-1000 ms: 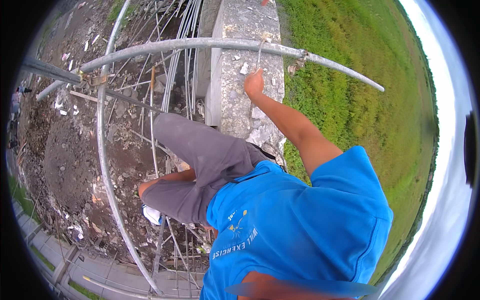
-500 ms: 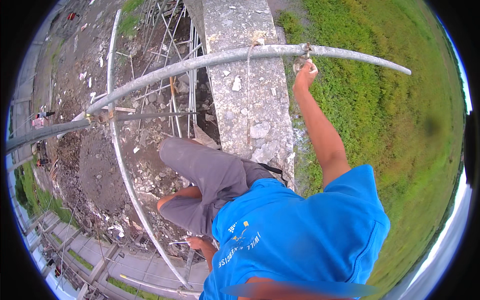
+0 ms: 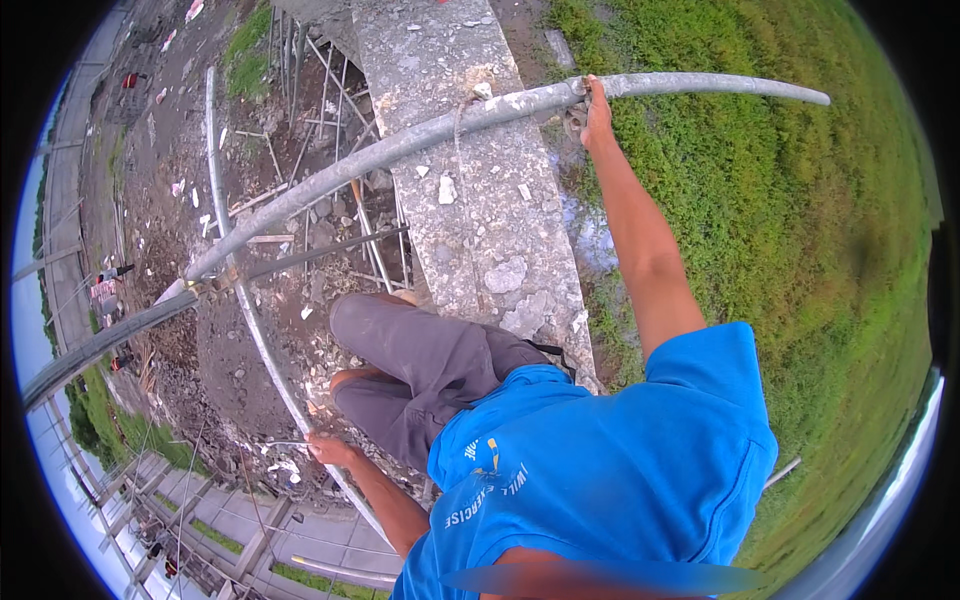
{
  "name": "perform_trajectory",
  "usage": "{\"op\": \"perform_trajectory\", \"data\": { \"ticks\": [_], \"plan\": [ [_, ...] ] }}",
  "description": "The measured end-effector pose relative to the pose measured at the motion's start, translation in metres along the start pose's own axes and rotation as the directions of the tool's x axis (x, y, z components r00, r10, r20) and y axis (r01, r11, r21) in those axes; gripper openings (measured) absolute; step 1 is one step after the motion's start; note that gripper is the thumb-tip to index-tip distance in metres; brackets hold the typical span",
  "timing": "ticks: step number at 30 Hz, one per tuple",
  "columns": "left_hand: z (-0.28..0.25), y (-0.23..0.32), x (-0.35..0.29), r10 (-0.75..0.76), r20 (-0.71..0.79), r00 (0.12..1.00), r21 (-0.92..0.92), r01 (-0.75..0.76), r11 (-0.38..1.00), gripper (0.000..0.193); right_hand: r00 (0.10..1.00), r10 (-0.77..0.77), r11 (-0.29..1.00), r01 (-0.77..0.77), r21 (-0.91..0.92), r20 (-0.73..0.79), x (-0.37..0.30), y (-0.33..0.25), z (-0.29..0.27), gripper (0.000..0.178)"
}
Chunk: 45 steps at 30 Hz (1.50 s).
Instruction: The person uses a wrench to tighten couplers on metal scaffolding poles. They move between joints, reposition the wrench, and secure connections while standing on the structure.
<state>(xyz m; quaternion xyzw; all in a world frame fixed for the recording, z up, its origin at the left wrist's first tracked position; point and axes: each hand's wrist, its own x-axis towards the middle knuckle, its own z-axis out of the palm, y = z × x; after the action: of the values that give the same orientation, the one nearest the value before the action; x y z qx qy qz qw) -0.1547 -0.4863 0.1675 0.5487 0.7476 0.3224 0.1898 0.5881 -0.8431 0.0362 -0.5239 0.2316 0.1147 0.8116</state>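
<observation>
A long grey scaffold pipe (image 3: 400, 145) runs from the left, across the concrete beam, and out over the grass at the right. My right hand (image 3: 597, 118) is closed round this pipe, its fingers reaching over the top edge. Right beside that hand a metal clamp (image 3: 575, 120) hangs on the pipe, partly hidden. At the lower left, my left hand (image 3: 330, 450) grips a thin silvery metal rod (image 3: 285, 443) with its end pointing left. This hand lies over or against a slanting scaffold pipe (image 3: 265, 345); whether it touches is unclear.
My legs (image 3: 410, 350) straddle or rest by the rough concrete beam (image 3: 480, 230), which has loose chips on it. Another coupler (image 3: 215, 280) joins pipes at the left. Rubble-strewn ground (image 3: 210, 350) and scaffold tubes lie far below, with grass (image 3: 760, 250) at the right.
My left hand has moved up and left with the rod, to the slanting pipe. My right hand has shifted from the clamp onto the pipe. The view has tilted slightly.
</observation>
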Motion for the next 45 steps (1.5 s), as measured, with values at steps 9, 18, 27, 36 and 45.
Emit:
{"op": "perform_trajectory", "data": {
  "ticks": [9, 18, 27, 36, 45],
  "plan": [
    [0.076, 0.138, -0.037, 0.271, 0.318, 0.909, -0.163, -0.230, 0.960, 0.042, 0.997, -0.044, 0.998, 0.048, 0.049, -0.067, 0.055, -0.020, -0.024, 0.077],
    [0.105, 0.171, -0.097, 0.208, 0.558, 0.803, -0.254, -0.074, 0.964, 0.037, 0.968, -0.146, 0.989, 0.144, -0.024, -0.203, 0.029, -0.018, 0.001, 0.107],
    [0.119, 0.254, -0.128, 0.424, 0.773, 0.471, -0.279, -0.348, 0.895, 0.033, 0.877, -0.006, 0.974, 0.114, 0.196, -0.480, 0.028, -0.050, 0.009, 0.124],
    [0.170, 0.349, -0.187, 0.559, 0.806, 0.194, -0.287, -0.698, 0.656, 0.026, 0.868, -0.086, 0.989, 0.133, 0.063, -0.489, 0.019, -0.019, 0.028, 0.081],
    [0.220, 0.333, -0.218, 0.553, 0.823, 0.126, -0.405, -0.552, 0.729, 0.035, 0.803, -0.019, 0.996, 0.065, 0.056, -0.596, 0.021, -0.027, 0.043, 0.068]
  ]
}}
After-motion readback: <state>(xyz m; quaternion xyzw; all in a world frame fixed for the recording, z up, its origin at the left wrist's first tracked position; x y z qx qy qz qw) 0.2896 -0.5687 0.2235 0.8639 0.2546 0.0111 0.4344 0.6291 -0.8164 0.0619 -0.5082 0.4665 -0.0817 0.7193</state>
